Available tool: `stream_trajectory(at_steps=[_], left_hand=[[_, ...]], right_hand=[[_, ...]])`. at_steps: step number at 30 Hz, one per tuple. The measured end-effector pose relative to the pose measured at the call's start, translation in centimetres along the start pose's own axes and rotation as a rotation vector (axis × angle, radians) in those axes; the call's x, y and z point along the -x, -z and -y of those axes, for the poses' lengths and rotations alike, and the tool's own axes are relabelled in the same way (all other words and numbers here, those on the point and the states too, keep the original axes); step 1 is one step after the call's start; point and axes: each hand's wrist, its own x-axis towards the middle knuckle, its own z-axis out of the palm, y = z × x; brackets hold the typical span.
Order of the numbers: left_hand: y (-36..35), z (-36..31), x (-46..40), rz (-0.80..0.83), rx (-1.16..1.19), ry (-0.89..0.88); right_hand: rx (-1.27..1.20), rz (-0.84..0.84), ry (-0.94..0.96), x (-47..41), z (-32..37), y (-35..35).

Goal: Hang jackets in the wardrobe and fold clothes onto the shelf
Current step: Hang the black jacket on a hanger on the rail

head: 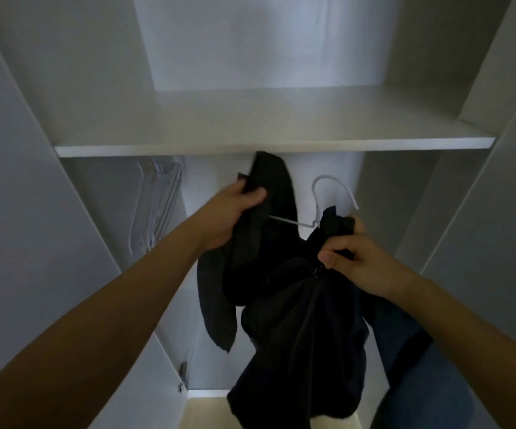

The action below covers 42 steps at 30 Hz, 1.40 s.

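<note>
A black jacket [296, 305] hangs in front of an open white wardrobe [18, 181], held up by both hands just below the front edge of the shelf [250, 119]. Its long axis runs roughly top to bottom, with the collar end up near the shelf edge and the hem hanging down toward the pale floor [204, 410] at the wardrobe's foot. The fabric is bunched and twisted, so which side faces the camera cannot be told.

The left hand [235, 212] grips the upper left part of the jacket, fingers [255, 193] curled round a fold of cloth, with a loose flap dangling beneath it. The right hand [358, 261] pinches the jacket's upper right part, thumb and fingers closed on the dark cloth near what looks like a zip.

A white hanger [334, 193] sits partly inside the jacket: its hook rises clear between the two hands and curves over to the right, and one thin arm slants left and up toward the left hand, vanishing into the fabric.

Several empty white hangers [157, 205] hang together in the wardrobe's lower left compartment, under the shelf. Blue-trousered legs [411, 366] show at the lower right, behind the jacket.
</note>
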Motion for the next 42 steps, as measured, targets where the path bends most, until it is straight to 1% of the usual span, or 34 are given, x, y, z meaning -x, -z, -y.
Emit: stream_trajectory(at_steps=[2,3,4,5,7,9,11,14,17,19,22,25,28,31,36,40,42], left_hand=[[-1.4,0.1,1.2,0.094,-0.44,-0.034],[-1.6,0.3,1.5,0.097,-0.612,-0.068],[-1.6,0.5,1.8,0.075,-0.702,-0.099],[-1.6,0.4,2.1,0.056,-0.704,-0.116],[-1.6,0.4,2.5,0.078,-0.731,-0.163],[-1.6,0.6,2.9,0.134,-0.893,-0.221],[-1.5,0.7,3.1,0.17,-0.982,-0.287],[-1.8,1.0,3.2,0.159,-0.986,-0.37],[-2.3,1.2,2.9,0.015,-0.808,-0.341],[-2.5,1.1,2.7,-0.022,-0.752,-0.329],[-2.5,0.8,2.6,0.042,-0.772,-0.293],[-2.6,0.4,2.3,0.09,-0.821,-0.261],[-2.9,0.5,2.0,0.102,-0.881,-0.282],[-3.1,0.5,1.8,0.122,-0.909,-0.324],[-3.2,0.1,1.3,0.125,-0.824,-0.303],[-3.6,0.2,1.2,0.159,-0.779,-0.3],[-3.8,0.3,1.4,0.141,-0.76,-0.304]], right_hand=[[-0.015,-0.102,0.088,-0.5,0.3,0.0],[-0.009,-0.125,0.129,-0.8,0.5,0.1],[-0.001,-0.138,0.165,-1.0,0.7,0.2],[0.008,-0.149,0.2,-1.2,0.8,0.3],[0.032,-0.165,0.271,-1.6,1.1,0.5],[0.047,-0.15,0.335,-1.8,1.4,0.3],[0.048,-0.103,0.39,-1.8,1.7,0.0],[0.033,-0.054,0.399,-2.1,1.9,-0.5],[-0.049,-0.004,0.327,-2.2,2.1,-0.2],[-0.045,0.024,0.296,-2.2,2.3,0.0],[-0.014,0.062,0.276,-2.3,2.3,0.3],[-0.088,0.094,0.238,-2.2,2.4,0.4],[-0.206,0.098,0.16,-2.2,2.6,0.4],[-0.228,0.11,0.189,-2.1,2.7,0.2],[-0.194,0.125,0.194,-2.2,2.8,0.2],[-0.137,0.085,0.216,-2.4,3.1,0.4],[-0.128,0.053,0.211,-2.4,3.1,0.4]])
